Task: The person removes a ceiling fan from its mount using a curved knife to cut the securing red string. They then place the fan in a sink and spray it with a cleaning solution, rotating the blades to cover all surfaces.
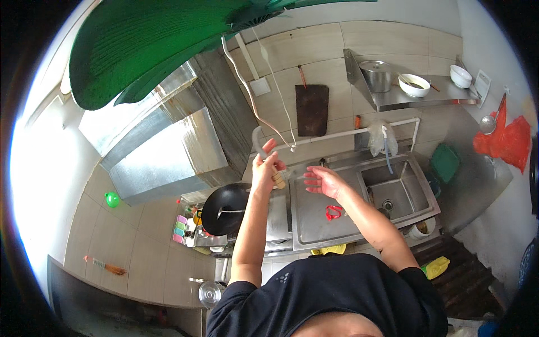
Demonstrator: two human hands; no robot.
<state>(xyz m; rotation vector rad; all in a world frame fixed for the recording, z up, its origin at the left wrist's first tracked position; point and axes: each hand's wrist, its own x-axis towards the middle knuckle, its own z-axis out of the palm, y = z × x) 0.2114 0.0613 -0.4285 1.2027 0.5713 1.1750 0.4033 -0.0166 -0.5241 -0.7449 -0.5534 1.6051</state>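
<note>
My left hand is raised in front of the wall, gripping the wooden handle of a tool with a curved grey blade, which looks like a sickle. To its right, my right hand hangs over the steel counter with its fingers apart and nothing in it. A red band or strip lies on the counter's drainboard below the right hand. Left of my left forearm, a black wok holds a metal ladle.
A steel sink adjoins the drainboard at right. Above it, a wall shelf bears a lidded pot and white bowls. A dark board hangs on the tiles. Condiment containers stand beside the wok; a green fan hangs overhead.
</note>
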